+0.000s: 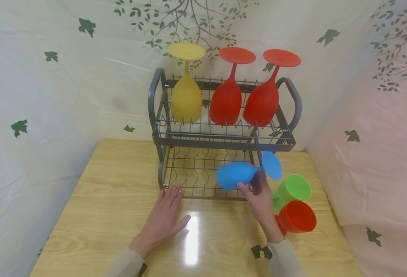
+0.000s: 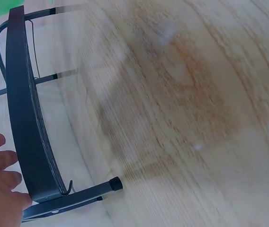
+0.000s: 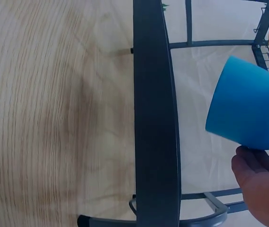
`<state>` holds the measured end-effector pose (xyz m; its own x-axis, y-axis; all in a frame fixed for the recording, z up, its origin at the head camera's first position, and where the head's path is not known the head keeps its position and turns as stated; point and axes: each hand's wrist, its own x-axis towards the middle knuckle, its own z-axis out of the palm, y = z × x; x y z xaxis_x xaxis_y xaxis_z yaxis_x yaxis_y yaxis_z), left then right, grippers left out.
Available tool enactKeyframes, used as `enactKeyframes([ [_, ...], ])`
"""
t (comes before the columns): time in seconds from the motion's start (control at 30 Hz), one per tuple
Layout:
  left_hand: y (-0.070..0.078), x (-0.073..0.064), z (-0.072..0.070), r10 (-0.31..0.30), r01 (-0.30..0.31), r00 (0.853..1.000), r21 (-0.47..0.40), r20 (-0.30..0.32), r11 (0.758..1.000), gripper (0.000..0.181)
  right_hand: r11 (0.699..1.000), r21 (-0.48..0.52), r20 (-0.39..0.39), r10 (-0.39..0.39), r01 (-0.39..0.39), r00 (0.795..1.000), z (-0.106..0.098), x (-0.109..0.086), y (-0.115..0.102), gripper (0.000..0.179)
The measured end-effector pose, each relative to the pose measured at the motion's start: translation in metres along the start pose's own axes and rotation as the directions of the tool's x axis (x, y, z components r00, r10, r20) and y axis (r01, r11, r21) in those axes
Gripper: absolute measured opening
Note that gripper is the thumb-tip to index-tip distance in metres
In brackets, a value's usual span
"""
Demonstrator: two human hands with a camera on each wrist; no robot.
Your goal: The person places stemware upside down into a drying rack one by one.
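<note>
The fingers of the right hand (image 1: 261, 202) are partly hidden behind the blue plastic goblet (image 1: 237, 175) they grip, with the thumb in sight against the bowl near the stem; whether the bowl touches the wires of the lower tier (image 1: 203, 198) cannot be told. The right wrist view cuts off the goblet's stem and foot at its edge, and the left wrist view catches only a sliver of blue. At the right, the green goblet (image 1: 295, 187) has its foot partly covered by the right hand, and the bowl of the upright-tilted red goblet (image 1: 297, 217) hides most of its stem. The blue goblet lies over the lower tier's right part, bowl toward the left hand (image 1: 161, 219), foot past the right hand's fingertips. The left hand is well apart from it, fingers extended and thumb spread, at the front left edge of the dish rack (image 1: 224, 144); contact there is hard to judge. On the upper tier, a yellow goblet (image 1: 186, 98) and two red goblets (image 1: 226, 102) (image 1: 262, 104) stand upside down.
</note>
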<state>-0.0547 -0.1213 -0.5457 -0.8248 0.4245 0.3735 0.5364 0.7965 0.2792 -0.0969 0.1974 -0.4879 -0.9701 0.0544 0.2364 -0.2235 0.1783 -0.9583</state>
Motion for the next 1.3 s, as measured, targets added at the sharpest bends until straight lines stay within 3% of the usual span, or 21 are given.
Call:
enactKeyframes([
  [0.17, 0.001, -0.001, 0.001, -0.010, 0.010, 1.000, 0.008, 0.016, 1.000, 0.079, 0.997, -0.071, -0.011, 0.033, -0.034, 0.999, -0.004, 0.003, 0.001, 0.075],
  [0.4, 0.003, -0.004, 0.000, -0.030, 0.030, 0.999, 0.008, 0.027, 1.000, 0.077, 0.991, -0.133, -0.013, -0.004, 0.003, 1.000, -0.006, 0.010, 0.003, 0.081],
  [0.57, 0.004, -0.005, 0.000, -0.038, 0.037, 0.998, 0.020, 0.041, 0.999, 0.077, 0.985, -0.170, -0.024, 0.019, -0.022, 1.000, -0.008, 0.014, 0.006, 0.080],
  [1.0, 0.004, -0.005, 0.002, -0.019, 0.019, 1.000, 0.019, 0.019, 1.000, 0.077, 0.940, -0.336, -0.014, 0.061, -0.062, 0.998, -0.011, 0.022, 0.013, 0.078],
  [1.3, 0.003, -0.006, 0.003, -0.027, 0.026, 0.999, 0.020, 0.039, 0.999, 0.078, 0.923, -0.379, 0.016, 0.077, -0.065, 0.997, -0.010, 0.025, 0.015, 0.079],
])
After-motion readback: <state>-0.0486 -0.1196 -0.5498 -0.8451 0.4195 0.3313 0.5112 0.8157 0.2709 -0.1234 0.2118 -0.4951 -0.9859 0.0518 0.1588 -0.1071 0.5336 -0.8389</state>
